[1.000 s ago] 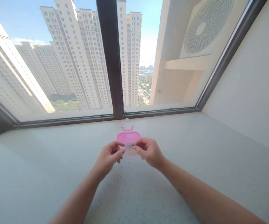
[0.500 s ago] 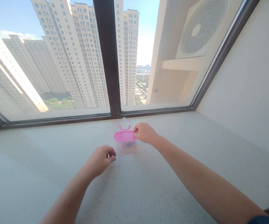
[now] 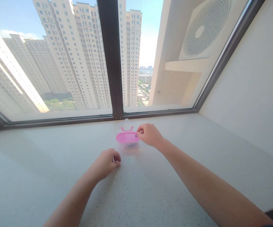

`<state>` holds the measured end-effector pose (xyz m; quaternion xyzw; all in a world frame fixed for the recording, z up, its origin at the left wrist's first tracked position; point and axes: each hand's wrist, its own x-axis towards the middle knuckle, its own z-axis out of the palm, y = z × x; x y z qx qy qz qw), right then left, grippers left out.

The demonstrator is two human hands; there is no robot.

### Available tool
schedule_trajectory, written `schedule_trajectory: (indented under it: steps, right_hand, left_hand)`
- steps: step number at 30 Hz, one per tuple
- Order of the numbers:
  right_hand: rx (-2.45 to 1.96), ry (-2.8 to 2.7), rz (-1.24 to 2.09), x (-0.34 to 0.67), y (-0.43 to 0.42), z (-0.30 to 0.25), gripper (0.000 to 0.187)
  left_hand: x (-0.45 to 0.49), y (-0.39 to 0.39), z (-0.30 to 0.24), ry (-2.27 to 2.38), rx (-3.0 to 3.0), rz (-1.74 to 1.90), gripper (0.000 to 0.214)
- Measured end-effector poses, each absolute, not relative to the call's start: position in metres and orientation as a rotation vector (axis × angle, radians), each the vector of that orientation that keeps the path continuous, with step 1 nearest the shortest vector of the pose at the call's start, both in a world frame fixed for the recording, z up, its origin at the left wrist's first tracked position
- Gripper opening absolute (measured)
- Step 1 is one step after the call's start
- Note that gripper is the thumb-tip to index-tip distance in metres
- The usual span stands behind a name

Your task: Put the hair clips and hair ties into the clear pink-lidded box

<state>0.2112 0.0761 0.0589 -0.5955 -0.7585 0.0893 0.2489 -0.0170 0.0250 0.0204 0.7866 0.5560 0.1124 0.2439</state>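
Note:
A small clear box [image 3: 127,146] with a pink top piece [image 3: 126,137] stands on the pale sill, dark contents showing through its wall. Behind it leans its raised clear lid [image 3: 121,125] with a pink handle. My right hand [image 3: 150,135] is at the box's right end, thumb and forefinger pinched by a small dark ring [image 3: 136,135] above the pink piece. My left hand [image 3: 108,164] rests low over the sill left of the box, fingers curled in a pinch; what lies between its fingertips is too small to tell. Faint clear rings [image 3: 116,177] lie near it.
The speckled sill [image 3: 146,189] runs up to a dark window frame [image 3: 117,116] close behind the box. A white wall [image 3: 250,94] bounds the right side. Tall buildings and an outdoor fan unit show through the glass.
My left hand has slid slightly right, covering or gathering clear rings that showed beside it. My right hand has shifted a little right, and the dark ring at its fingertips shows more plainly.

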Motion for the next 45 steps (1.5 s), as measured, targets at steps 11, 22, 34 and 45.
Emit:
schedule_trajectory:
  steps: [11,22,34,45]
  right_hand:
    - [-1.355,-2.531,0.319,0.190,0.008,0.013,0.022]
    - [-1.358,-2.486,0.642,0.181,0.014,-0.001,0.007]
    - [-0.879,-1.428,1.291,0.180,0.008,0.012,0.012]
    - [-0.776,-1.297,1.152,0.181,-0.002,0.023,0.019]
  left_hand:
    - [-0.013,0.017,0.018,1.432,2.070,0.411,0.013]
    - [-0.004,0.016,0.026,1.178,1.349,0.849,0.028]
    - [0.005,0.013,0.027,1.040,0.947,1.059,0.029]
    - [0.011,0.005,0.032,0.939,1.003,1.139,0.021]
